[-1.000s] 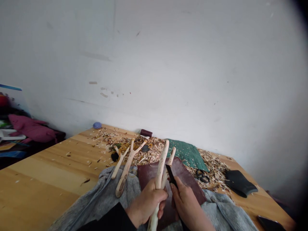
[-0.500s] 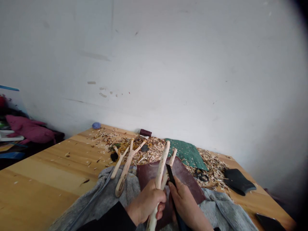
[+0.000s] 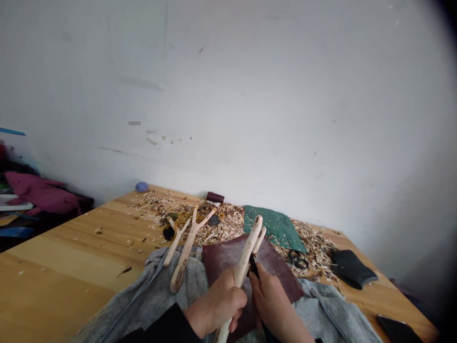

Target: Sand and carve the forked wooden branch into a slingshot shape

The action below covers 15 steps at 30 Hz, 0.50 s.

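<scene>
My left hand (image 3: 224, 299) is wrapped round a peeled forked branch (image 3: 250, 245), whose two prongs point up and away from me. In my right hand (image 3: 272, 296) is a knife (image 3: 253, 265) with a dark blade, held against the near side of the shorter prong. Most of its handle is hidden by my fingers. Beneath both hands lies a dark red leather sheet (image 3: 221, 257) on a grey cloth (image 3: 194, 276). Left of my hands, a larger wooden slingshot frame (image 3: 189, 245) and a smaller one (image 3: 175, 243) rest partly on that cloth.
Wood shavings (image 3: 228, 224) cover the table's back, around a green cloth (image 3: 271, 226), a thread spool (image 3: 214, 197) and black scissors (image 3: 299, 260). A black folded piece (image 3: 352, 269) and a phone-like dark object (image 3: 398, 329) lie right. The wall (image 3: 250, 119) stands behind.
The forked branch has turned and tilted to the right, so its prongs now appear closer together. The knife blade has turned with it and shows less.
</scene>
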{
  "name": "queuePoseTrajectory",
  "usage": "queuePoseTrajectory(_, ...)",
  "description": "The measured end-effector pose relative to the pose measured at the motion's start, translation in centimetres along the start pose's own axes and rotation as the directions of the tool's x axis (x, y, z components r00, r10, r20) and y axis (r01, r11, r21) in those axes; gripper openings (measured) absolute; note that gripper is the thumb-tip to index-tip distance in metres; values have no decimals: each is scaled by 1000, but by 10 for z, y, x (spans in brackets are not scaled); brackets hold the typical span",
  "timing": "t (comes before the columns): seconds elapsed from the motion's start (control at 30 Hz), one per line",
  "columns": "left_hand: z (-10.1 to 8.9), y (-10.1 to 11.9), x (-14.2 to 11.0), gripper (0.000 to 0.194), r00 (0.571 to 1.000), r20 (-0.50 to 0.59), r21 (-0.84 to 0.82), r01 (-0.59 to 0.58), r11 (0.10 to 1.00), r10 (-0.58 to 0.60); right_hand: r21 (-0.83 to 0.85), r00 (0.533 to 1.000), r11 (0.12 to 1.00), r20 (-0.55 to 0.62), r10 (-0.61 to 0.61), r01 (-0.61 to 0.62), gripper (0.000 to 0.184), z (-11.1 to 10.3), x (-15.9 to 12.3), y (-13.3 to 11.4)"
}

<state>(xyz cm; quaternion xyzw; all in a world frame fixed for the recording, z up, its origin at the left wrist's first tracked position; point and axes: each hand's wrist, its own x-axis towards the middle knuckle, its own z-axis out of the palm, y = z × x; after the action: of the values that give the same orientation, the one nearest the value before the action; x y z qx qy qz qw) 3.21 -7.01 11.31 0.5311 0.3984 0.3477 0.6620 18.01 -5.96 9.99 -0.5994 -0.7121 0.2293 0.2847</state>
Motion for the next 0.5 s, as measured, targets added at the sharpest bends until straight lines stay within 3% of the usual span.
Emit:
queuePoseTrajectory(0.17, 3, -1, -1, 26, 996, -77, 121, -26, 992, 36, -274, 997, 959, 12, 71, -65, 29, 2, -2, -6)
queuePoseTrajectory(0.3, -2, -2, 2, 24, 997, -42, -28, 69, 997, -71, -473, 998, 880, 30, 56, -35, 29, 4, -3, -6)
queuePoseTrajectory(0.4, -13, -1, 6, 29, 987, 94, -293, 149, 944, -127, -434, 999, 900, 12, -40, 41, 32, -1, -2, -1)
queuePoseTrajectory(0.5, -22, 2, 8, 30, 970, 241, -457, 140, 878, -29, -245, 987, 957, 7, -161, 158, 37, -11, -3, 0)
